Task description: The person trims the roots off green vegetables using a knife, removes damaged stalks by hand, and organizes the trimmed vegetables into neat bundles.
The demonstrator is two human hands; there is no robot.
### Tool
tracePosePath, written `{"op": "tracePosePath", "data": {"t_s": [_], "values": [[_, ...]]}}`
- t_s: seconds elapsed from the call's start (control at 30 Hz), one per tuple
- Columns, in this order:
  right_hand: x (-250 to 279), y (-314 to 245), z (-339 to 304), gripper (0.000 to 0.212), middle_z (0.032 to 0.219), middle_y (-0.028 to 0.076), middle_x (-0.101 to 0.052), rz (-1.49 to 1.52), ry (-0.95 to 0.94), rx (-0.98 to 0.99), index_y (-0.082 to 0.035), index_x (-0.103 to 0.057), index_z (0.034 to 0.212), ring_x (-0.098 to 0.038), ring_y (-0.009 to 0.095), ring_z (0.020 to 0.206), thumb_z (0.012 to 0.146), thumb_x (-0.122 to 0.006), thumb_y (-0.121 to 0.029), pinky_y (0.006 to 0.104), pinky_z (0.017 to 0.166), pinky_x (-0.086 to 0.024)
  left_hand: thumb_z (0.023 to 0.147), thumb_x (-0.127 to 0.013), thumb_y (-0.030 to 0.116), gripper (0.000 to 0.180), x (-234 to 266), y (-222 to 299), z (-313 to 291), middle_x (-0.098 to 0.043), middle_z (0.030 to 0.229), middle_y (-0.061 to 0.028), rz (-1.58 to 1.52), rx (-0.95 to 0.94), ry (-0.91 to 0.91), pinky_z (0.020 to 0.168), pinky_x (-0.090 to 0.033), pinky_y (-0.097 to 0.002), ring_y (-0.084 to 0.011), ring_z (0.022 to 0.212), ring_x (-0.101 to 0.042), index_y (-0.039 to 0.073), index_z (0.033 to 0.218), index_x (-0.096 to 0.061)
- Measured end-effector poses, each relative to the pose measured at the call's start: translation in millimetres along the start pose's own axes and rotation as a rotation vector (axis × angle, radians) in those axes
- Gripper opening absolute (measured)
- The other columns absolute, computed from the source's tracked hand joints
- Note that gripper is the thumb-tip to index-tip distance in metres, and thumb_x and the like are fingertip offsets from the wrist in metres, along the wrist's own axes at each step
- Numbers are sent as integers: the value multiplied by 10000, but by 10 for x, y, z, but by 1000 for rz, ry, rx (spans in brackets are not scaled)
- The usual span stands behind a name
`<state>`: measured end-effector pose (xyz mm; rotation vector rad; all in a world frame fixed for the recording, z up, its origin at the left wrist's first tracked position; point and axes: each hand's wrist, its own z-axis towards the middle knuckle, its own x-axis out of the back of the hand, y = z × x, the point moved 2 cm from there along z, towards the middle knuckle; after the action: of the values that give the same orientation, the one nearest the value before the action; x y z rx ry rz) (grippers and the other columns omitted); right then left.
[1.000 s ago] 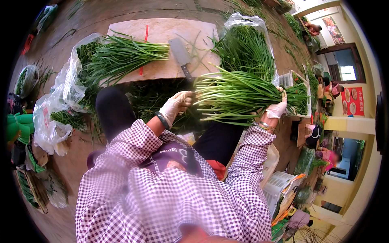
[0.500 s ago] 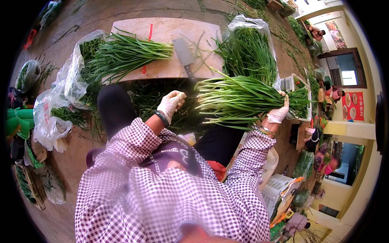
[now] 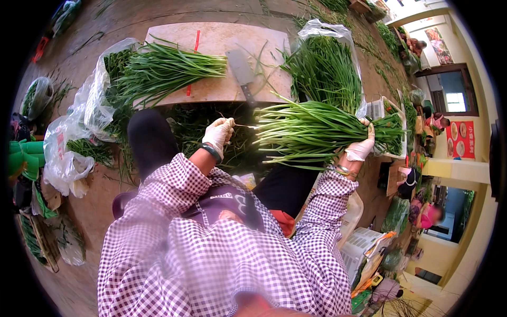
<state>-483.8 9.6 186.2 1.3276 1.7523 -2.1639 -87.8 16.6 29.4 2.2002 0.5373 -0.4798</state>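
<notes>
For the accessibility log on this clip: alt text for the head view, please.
A person in a checked smock holds a bundle of green chives with the gloved right hand, while the gloved left hand pinches a stem at its pale root end. Beyond lie a cutting board, a cleaver and more chives.

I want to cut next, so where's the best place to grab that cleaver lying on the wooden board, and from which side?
Grip the cleaver by its dark handle, which points toward the person at the board's near edge. Come from the near side, probably with the left hand, since it is closest and the right hand holds the bunch of green chives. The flat blade lies farther up the board.
</notes>
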Motion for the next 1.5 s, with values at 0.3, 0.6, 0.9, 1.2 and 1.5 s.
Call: {"op": "tracePosePath", "data": {"t_s": [0.3, 0.6, 0.9, 1.2, 1.5], "values": [[45, 60, 14, 182, 821, 92, -642, 41, 25, -55, -26, -612, 801, -597, 214, 787, 889, -508, -147, 359, 833, -493, 808, -739, 188, 364, -430, 296, -336, -586, 779, 50, 120, -299, -340, 599, -378, -165, -27, 640, -469, 24, 1111, -625], [71, 66, 11, 198, 822, 87, -650, -24, 26, -16, -30, -624, 799, -599, 207, 774, 891, -510, -163, 356, 810, -501, 875, -667, 235, 224, -314, 305, -245, -613, 783, 10, 86, -274, -334, 579, -383, -199, -60, 629, -479, 17, 919, -643], [118, -4, 2, 186, 805, 75, -640, 22, 31, -55, -30, -616, 796, -590, 201, 762, 890, -523, -160, 340, 791, -497, 880, -594, 195, 204, 115, 343, -55, -643, 686, -45, 1139, -176, -138, 609, -465, -265, -110, 614, -555, 24, 858, -704], [-84, 56, -181, 167, 811, 93, -628, 27, 12, -121, -14, -605, 821, -589, 206, 774, 886, -556, -159, 331, 793, -492, 664, -793, 30, 387, -400, 623, -283, -490, 729, 10, 760, -839, -185, 579, -416, -230, -87, 613, -448, 75, 1027, -668], [-180, 206, -277, 156, 800, 89, -626, 32, -24, -163, -10, -601, 839, -588, 200, 766, 886, -552, -150, 333, 796, -488, 703, -740, 73, 143, -589, 711, -283, -574, 726, -56, 1073, -1311, -169, 602, -463, -321, -229, 677, -578, 72, 820, -660]]}}
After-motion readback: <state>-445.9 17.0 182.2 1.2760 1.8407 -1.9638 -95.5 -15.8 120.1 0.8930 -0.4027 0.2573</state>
